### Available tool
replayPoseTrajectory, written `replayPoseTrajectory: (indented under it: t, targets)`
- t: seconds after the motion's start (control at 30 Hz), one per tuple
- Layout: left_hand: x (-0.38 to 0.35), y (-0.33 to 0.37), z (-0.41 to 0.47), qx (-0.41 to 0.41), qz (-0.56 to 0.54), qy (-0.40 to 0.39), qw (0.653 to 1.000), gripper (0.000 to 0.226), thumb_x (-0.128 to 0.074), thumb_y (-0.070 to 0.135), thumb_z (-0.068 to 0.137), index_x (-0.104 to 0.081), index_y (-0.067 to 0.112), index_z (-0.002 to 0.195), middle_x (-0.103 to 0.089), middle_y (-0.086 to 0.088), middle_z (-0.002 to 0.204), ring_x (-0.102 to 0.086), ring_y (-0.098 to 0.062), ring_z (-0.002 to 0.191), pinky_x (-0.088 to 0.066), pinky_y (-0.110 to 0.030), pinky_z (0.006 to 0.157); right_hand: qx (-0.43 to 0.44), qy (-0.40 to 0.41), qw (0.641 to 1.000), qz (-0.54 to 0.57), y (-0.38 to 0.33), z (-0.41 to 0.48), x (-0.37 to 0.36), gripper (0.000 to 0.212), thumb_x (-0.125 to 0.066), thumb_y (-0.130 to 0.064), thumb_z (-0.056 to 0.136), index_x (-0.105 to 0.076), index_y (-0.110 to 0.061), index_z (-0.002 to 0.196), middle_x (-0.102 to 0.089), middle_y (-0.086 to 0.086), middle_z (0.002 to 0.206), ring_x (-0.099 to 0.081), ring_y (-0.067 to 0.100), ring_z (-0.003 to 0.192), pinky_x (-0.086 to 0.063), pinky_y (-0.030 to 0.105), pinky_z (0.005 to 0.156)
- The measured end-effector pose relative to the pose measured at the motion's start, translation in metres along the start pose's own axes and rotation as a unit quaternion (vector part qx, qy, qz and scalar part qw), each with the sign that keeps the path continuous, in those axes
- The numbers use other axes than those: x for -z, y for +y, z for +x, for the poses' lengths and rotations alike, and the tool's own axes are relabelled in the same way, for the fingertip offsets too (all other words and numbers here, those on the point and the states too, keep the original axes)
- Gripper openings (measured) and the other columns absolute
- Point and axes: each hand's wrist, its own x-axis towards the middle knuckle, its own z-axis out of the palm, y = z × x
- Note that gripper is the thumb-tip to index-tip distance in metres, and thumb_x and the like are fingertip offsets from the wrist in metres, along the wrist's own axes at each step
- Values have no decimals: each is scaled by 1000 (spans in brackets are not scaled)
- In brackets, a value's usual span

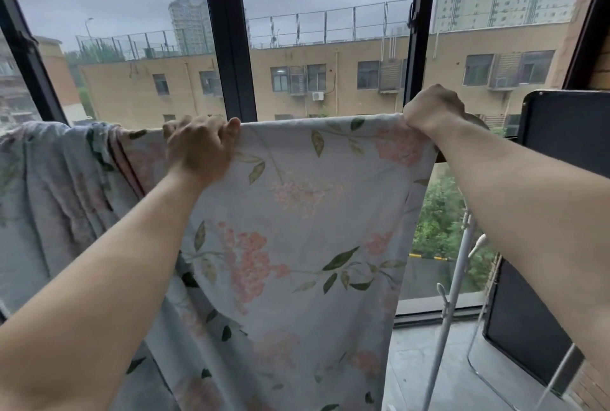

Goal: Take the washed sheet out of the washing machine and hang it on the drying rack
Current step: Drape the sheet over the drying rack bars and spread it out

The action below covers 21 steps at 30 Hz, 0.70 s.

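A pale blue sheet (297,212) with pink flowers and green leaves hangs draped over a high bar that it hides. My left hand (199,146) grips the top fold near its middle, fingers curled over the edge. My right hand (432,110) clutches the top right corner in a fist. Left of my left hand the sheet bunches in crumpled folds (56,179). The drying rack's white upright pole (445,318) shows at the lower right beyond the sheet's edge.
Tall dark-framed windows (231,47) stand right behind the sheet. A dark panel (567,126) juts in at the right, with another dark panel (525,328) below it. Grey tiled floor (429,361) lies at the lower right.
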Motion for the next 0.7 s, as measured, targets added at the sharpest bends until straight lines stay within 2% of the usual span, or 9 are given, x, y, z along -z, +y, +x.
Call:
replayPoseTrajectory:
  t: [0.07,0.17,0.27,0.4,0.53,0.7]
  targets:
    - [0,-5,0,-1,-18,4,1000,54,-31,56,100,-60,15,81,-67,-13,95,-55,-32,95,-32,-43,85,-12,-1,1000,23,2,3,5,36,-52,-15,92,-57,3,123,-59,24,128,-59,40,116,-50,40,94]
    - [2,-13,-1,22,-30,10,999,61,-33,64,97,-64,12,87,-66,-16,96,-54,-32,96,-34,-42,87,-33,0,995,97,7,12,7,39,-47,-15,95,-52,2,131,-55,22,135,-54,38,123,-46,43,103]
    - [2,-20,0,37,-32,16,999,66,-34,67,95,-66,9,89,-65,-18,92,-55,-32,94,-34,-40,87,-76,62,986,133,14,21,11,37,-53,-13,92,-56,1,126,-62,21,128,-63,33,112,-54,37,92]
    - [0,-33,2,49,-48,19,997,67,-29,68,93,-62,11,81,-66,-19,90,-55,-35,93,-35,-41,86,-82,104,981,144,27,28,19,34,-57,-11,90,-62,1,121,-64,21,125,-64,33,112,-53,33,90]
    - [0,-36,3,66,-41,21,997,61,-23,65,94,-51,16,69,-66,-22,89,-56,-40,92,-37,-44,86,-46,69,989,122,48,29,16,25,-63,-19,87,-72,-7,106,-71,15,114,-68,31,103,-52,31,90]
    - [-6,-28,6,78,-6,23,997,65,-23,62,97,-52,14,63,-65,-22,82,-56,-40,88,-36,-44,85,-46,56,985,154,52,35,20,25,-60,-11,88,-70,-4,109,-70,14,114,-66,30,103,-49,24,82]
